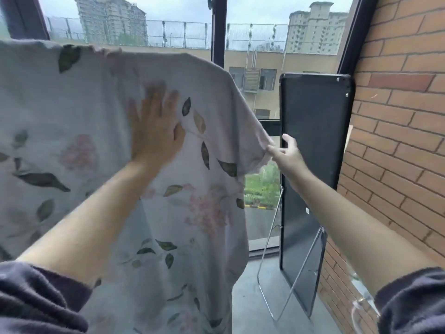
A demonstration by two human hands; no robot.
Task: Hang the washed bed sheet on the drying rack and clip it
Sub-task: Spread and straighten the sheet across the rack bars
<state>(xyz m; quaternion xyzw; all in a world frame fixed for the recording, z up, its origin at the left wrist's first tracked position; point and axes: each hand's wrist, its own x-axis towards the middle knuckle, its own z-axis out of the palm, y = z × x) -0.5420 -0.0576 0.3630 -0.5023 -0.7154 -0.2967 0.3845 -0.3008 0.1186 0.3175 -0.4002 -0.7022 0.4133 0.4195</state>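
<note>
One pale lilac cotton bed sheet (pixel 96 104), printed with green leaves and pink flowers. Two bare hands: left hand (pixel 154 131) on the sheet's face, right hand (pixel 286 155) at its right edge. Two dark fleece sleeves below the sheet: left sleeve (pixel 36 297), right sleeve (pixel 414 302). One flat black rectangular panel (pixel 315 153) just right of the sheet. One red brick wall (pixel 397 116) farther right. Above the sheet, one dark window post (pixel 218 27), one wire-mesh fence (pixel 187 34) and two pale tower blocks (pixel 110 20) (pixel 313 30).

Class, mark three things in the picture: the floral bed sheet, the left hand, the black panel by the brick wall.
bed sheet (pixel 72 112), head view, plain cloth at upper left.
left hand (pixel 154 133), head view, back of the hand.
black panel (pixel 313 141), head view, middle of its dark face.
</note>
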